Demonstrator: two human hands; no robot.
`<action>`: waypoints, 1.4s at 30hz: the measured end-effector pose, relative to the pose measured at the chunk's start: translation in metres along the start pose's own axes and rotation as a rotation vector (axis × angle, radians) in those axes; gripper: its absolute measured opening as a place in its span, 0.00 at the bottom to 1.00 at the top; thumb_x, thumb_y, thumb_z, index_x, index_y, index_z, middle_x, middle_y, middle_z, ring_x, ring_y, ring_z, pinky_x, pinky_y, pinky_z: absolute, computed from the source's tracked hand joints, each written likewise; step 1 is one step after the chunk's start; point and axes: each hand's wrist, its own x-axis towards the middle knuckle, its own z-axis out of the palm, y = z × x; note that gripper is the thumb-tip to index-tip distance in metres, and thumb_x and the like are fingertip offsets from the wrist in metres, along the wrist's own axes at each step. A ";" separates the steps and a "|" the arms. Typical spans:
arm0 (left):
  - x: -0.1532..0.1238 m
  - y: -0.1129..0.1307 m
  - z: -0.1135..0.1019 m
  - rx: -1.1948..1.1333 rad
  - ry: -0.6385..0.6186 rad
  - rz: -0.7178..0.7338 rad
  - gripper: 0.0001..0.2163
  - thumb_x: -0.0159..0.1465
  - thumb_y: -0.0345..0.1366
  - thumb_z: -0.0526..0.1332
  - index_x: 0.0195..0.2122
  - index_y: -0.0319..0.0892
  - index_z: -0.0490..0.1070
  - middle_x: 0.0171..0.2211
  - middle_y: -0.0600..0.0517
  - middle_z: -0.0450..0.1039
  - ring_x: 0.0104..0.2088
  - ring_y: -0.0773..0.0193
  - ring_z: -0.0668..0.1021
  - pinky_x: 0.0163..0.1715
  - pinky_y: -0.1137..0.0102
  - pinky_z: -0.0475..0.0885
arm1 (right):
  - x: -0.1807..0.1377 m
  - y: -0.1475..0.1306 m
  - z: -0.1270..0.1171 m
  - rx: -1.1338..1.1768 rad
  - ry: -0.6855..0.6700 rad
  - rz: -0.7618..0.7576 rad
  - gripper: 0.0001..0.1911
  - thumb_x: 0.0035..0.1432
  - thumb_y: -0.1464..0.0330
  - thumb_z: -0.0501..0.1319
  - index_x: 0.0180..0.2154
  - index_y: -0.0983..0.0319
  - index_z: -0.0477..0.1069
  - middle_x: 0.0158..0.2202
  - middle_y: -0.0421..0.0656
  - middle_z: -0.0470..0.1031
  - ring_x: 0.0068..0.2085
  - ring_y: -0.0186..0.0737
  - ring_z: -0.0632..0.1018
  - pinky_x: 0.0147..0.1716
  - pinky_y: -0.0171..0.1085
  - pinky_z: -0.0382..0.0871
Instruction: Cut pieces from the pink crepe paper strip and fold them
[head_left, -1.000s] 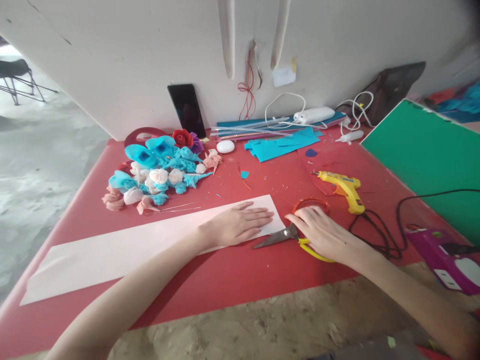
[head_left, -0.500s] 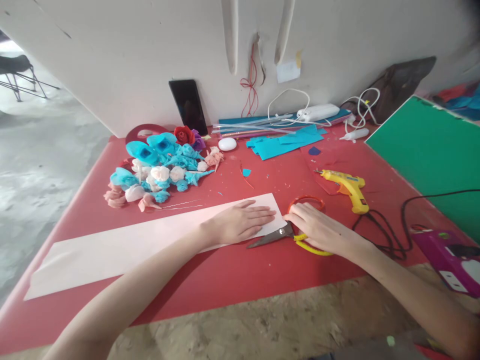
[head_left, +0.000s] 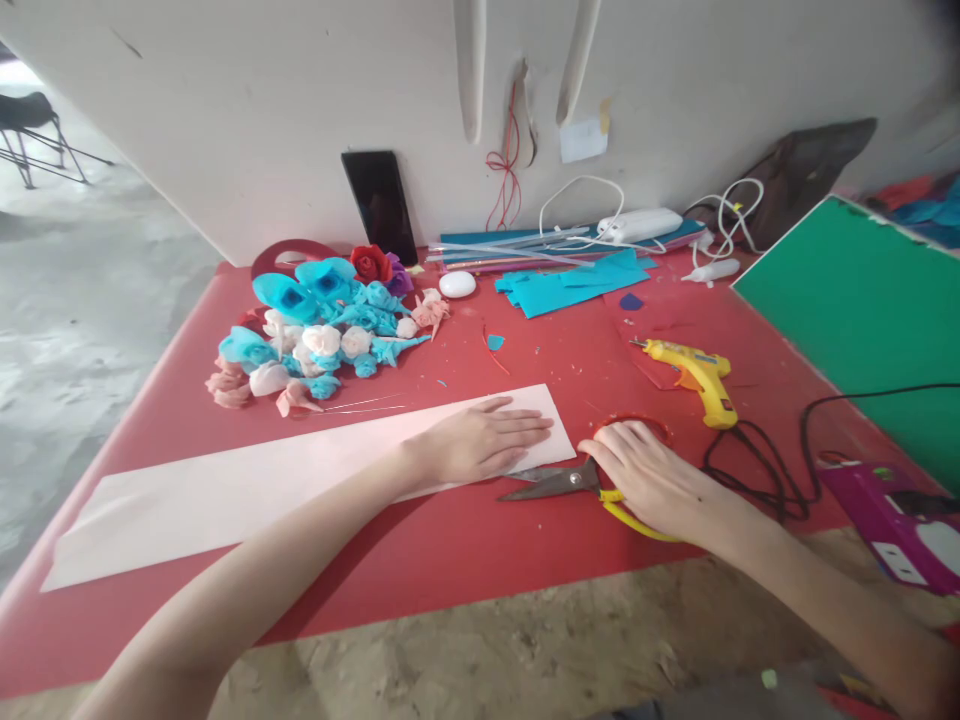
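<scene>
A long strip of pale pink paper [head_left: 247, 475] lies slanting across the red table. Flat on its right end rests my left hand [head_left: 480, 440], fingers stretched out together. My right hand [head_left: 637, 470] grips the scissors [head_left: 559, 480], which have dark blades, one yellow handle and one red handle. The blades point left, close by the lower edge of the paper near my left fingers, and stand slightly apart. Part of the handles is hidden under my right hand.
Blue, white and pink paper flowers [head_left: 322, 340] lie at the back left before an upright phone [head_left: 380, 207]. A yellow glue gun [head_left: 694, 375] with a black cord is right of the scissors. Behind are blue paper pieces [head_left: 574, 285]. A purple power strip [head_left: 896, 525] sits far right.
My right hand has drawn the scissors slightly to the right and down, and the blades now show a gap. My left hand stays flat on the paper.
</scene>
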 end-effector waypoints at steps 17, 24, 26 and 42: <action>0.000 -0.003 0.001 -0.041 -0.019 0.003 0.19 0.70 0.36 0.42 0.62 0.45 0.54 0.63 0.55 0.55 0.64 0.69 0.55 0.64 0.68 0.38 | -0.010 0.005 -0.007 0.026 -0.030 0.031 0.25 0.54 0.77 0.52 0.54 0.63 0.63 0.38 0.48 0.66 0.36 0.44 0.67 0.39 0.41 0.58; 0.000 -0.001 0.001 -0.044 -0.012 -0.013 0.19 0.70 0.37 0.43 0.62 0.47 0.54 0.62 0.56 0.55 0.63 0.70 0.56 0.64 0.69 0.38 | -0.015 0.007 -0.006 -0.062 -0.047 -0.002 0.26 0.52 0.79 0.50 0.54 0.62 0.63 0.32 0.44 0.65 0.34 0.44 0.67 0.36 0.42 0.57; 0.000 0.000 0.001 -0.045 -0.017 -0.021 0.19 0.70 0.37 0.43 0.62 0.46 0.54 0.63 0.56 0.55 0.63 0.71 0.56 0.64 0.69 0.37 | -0.015 0.007 -0.004 -0.080 -0.050 0.007 0.26 0.52 0.79 0.50 0.54 0.63 0.62 0.33 0.46 0.66 0.34 0.45 0.67 0.35 0.42 0.57; 0.000 0.001 -0.003 -0.087 -0.027 -0.042 0.19 0.69 0.36 0.44 0.61 0.45 0.54 0.63 0.55 0.54 0.64 0.71 0.55 0.64 0.68 0.38 | 0.006 -0.007 -0.001 -0.114 -0.091 0.096 0.29 0.54 0.72 0.53 0.58 0.73 0.55 0.36 0.49 0.66 0.35 0.46 0.65 0.37 0.43 0.58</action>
